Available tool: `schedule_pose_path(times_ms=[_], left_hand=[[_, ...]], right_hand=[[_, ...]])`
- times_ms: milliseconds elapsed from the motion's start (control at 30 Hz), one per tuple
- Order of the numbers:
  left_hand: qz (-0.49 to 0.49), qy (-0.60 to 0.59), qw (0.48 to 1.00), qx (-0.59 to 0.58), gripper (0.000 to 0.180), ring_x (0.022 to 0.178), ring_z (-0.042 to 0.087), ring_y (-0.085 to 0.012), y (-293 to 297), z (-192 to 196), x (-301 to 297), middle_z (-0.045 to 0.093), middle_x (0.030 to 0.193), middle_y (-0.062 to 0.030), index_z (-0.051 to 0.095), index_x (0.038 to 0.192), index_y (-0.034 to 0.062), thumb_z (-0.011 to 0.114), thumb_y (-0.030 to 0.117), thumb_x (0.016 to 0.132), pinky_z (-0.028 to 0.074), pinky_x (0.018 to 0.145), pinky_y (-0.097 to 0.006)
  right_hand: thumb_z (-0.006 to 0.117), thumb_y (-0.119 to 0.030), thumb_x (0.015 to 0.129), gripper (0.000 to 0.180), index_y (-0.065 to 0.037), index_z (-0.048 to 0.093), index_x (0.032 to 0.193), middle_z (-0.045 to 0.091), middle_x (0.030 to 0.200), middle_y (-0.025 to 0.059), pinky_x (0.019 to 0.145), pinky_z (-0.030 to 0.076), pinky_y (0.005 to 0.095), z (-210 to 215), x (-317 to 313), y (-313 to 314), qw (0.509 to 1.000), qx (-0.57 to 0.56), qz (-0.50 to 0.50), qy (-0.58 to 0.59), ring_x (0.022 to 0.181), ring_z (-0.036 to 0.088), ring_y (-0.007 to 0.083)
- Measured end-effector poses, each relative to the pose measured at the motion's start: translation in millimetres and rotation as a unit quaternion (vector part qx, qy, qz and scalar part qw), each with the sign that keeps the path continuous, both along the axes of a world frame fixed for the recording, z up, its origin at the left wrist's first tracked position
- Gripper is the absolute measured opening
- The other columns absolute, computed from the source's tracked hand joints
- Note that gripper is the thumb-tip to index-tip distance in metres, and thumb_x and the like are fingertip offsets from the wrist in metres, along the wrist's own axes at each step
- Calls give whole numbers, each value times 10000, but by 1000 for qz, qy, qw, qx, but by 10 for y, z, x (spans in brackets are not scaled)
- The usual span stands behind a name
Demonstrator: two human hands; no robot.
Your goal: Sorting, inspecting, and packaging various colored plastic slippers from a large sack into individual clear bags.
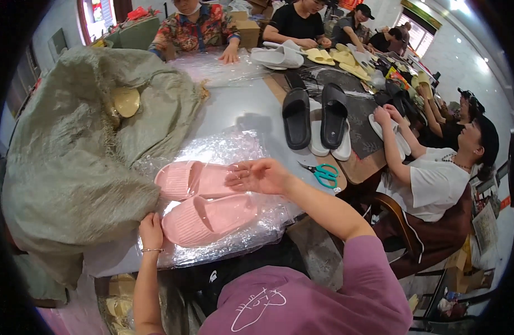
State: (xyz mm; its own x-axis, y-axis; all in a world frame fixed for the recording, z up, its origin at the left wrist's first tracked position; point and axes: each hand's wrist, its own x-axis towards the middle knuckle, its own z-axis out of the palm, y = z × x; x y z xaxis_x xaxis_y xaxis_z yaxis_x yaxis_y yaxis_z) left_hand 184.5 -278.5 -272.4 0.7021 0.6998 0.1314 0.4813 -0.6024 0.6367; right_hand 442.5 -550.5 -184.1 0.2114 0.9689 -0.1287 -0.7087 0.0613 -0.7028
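A pair of pink slippers (226, 215) lies side by side on a stack of clear plastic bags (223, 148), toes pointing left. Clear film seems to cover at least part of them. My right hand (261, 176) is open, its fingers stretched flat over the heel end of the farther slipper. Beside the toe of the nearer slipper, my left hand (151, 228) is closed, fingers pinched at the edge of the clear plastic bag. Teal-handled scissors (325, 175) lie to the right of my right hand.
A large grey-green woven sack (73, 151) with yellow soles inside fills the left of the table (243, 100). Black slides (333, 114) and white ones stand at right. Yellow and white slippers (354, 64) lie farther back. Several co-workers sit around, one holding a white slipper (402, 142).
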Motion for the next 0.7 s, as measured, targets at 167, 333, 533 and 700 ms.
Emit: schedule_pose_path(times_ms=[167,333,533,700], left_hand=[[4,-14,1000,21,267,730,587,-428,-37,37,14,602,771,-257,585,812,-48,506,191,903,450,657,-448],[20,9,998,64,265,781,583,-471,-101,64,66,599,798,-287,586,828,-46,505,194,905,441,656,-501],[25,-2,999,46,261,782,579,-480,-148,85,34,599,800,-292,599,849,-44,492,187,911,441,653,-505],[55,-9,997,47,266,801,567,-483,-170,141,3,593,814,-295,600,869,-51,483,184,914,438,672,-499]], right_hand=[[648,-192,872,537,-25,449,1341,524,1313,141,1022,403,342,-319,128,339,877,-134,132,-441,1182,530,226],[700,-335,812,622,-107,461,1340,499,1305,109,973,423,395,-479,-66,672,768,-55,130,-624,1147,525,261],[653,-305,806,427,-103,575,1174,513,1220,121,941,414,426,-673,-362,895,569,49,25,-821,1072,526,315],[639,-162,806,248,-20,647,1009,586,1077,149,912,445,417,-717,-342,871,658,93,-40,-746,1049,540,319]])
